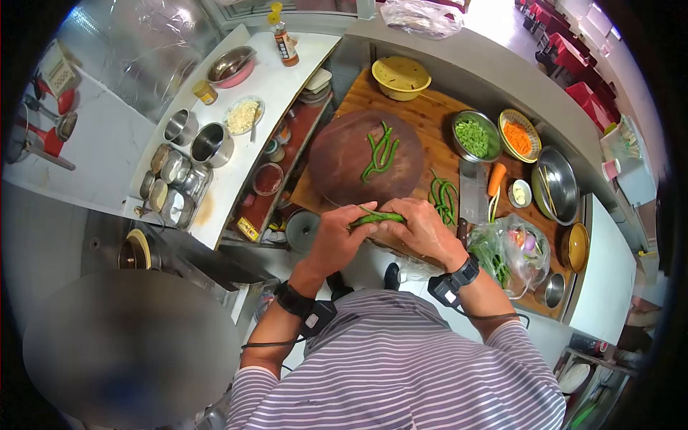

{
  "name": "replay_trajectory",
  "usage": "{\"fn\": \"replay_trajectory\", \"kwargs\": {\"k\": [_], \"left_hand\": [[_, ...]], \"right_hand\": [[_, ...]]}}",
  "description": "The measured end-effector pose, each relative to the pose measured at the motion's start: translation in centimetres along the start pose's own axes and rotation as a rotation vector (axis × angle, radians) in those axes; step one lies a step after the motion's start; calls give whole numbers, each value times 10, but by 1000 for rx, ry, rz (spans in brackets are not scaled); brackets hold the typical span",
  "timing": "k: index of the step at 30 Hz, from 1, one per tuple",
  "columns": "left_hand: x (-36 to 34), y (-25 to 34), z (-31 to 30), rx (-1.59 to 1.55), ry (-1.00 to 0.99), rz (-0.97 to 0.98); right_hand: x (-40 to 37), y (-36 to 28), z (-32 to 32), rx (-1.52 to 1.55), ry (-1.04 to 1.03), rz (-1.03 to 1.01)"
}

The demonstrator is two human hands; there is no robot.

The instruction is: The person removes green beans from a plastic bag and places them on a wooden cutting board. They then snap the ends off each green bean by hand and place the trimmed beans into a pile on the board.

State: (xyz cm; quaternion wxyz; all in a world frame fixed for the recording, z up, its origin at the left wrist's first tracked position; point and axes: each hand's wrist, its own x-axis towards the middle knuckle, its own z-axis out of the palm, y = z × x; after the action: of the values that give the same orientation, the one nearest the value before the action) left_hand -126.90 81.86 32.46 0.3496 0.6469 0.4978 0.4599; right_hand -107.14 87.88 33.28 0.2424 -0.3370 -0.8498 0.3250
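Between my two hands, just in front of the round chopping board (337, 154), a green chili pepper (383, 217) is held lengthwise. My left hand (338, 233) pinches one end, and my right hand (423, 226) has fingers and thumb closed on the other. Several long green chilies (380, 150) lie on the board. To its right, another small heap of green chilies (443, 198) rests on the wooden table beside a cleaver (474, 190) with its blade flat.
A carrot (496, 179), a bowl of chopped greens (472, 137), a basket of orange shreds (519, 136), a steel basin (566, 185) and a plastic bag of vegetables (529, 251) stand at right. On the left counter are a plate of minced garlic (244, 116) and steel pots (212, 145).
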Motion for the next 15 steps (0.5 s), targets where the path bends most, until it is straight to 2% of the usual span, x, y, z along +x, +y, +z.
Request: {"fn": "replay_trajectory", "kwargs": {"k": [4,7,15], "left_hand": [[-2,-1,-7,158,16,-21],[-4,-8,-11,228,-14,77],[-3,2,-4,360,-80,166]], "right_hand": [[-1,2,3,23,107,-19],[-2,-4,-3,-2,58,60],[1,-11,-10,24,17,27]]}}
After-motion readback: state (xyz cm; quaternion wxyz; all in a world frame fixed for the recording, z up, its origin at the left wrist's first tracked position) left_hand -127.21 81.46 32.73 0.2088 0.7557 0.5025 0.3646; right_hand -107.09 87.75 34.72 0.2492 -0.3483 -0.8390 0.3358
